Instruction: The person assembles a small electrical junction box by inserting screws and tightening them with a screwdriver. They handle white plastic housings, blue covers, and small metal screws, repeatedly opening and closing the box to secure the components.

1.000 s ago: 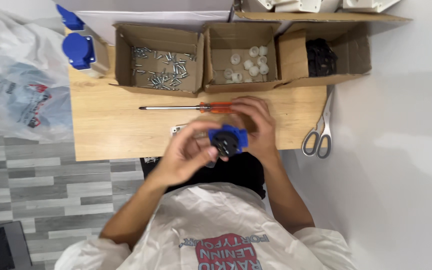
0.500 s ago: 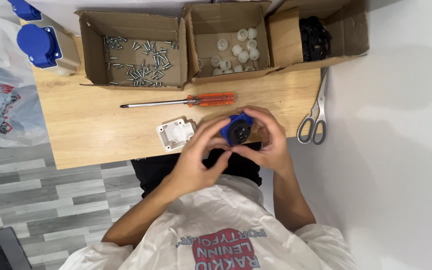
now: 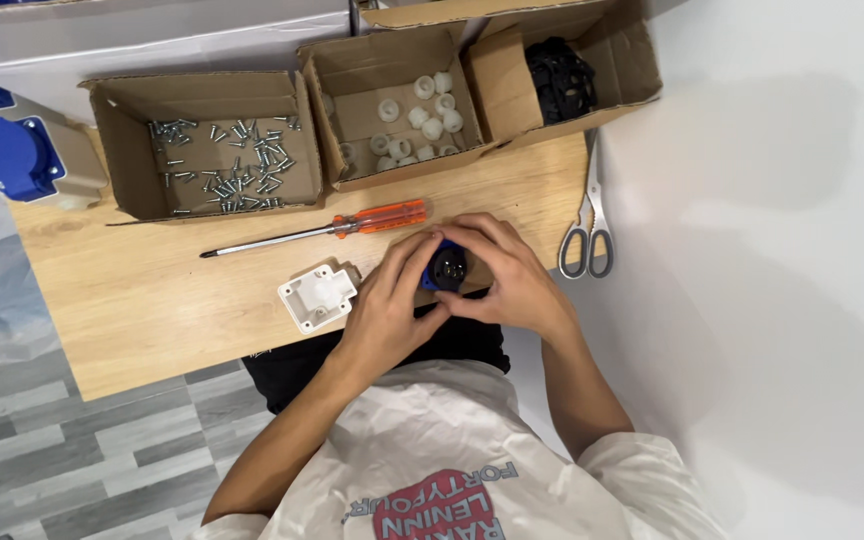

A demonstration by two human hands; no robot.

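Both of my hands wrap around a small blue socket part with a black round centre (image 3: 446, 268), held just above the near edge of the wooden table (image 3: 152, 310). My left hand (image 3: 392, 300) grips it from the left and below, my right hand (image 3: 504, 272) from the right and above. Most of the blue part is covered by my fingers. A white plastic housing (image 3: 318, 295) lies on the table just left of my left hand. An orange-handled screwdriver (image 3: 337, 227) lies flat beyond my hands, its tip pointing left.
Three open cardboard boxes stand at the back: one with several screws (image 3: 222, 165), one with white round caps (image 3: 407, 115), one with black parts (image 3: 560, 80). Scissors (image 3: 589, 225) lie at the table's right edge. A blue socket on a grey box (image 3: 22, 160) sits far left.
The view has shifted, so the table sits higher and further left in frame. My hands still hold the blue part and have turned it slightly, keeping it near the table's near edge.
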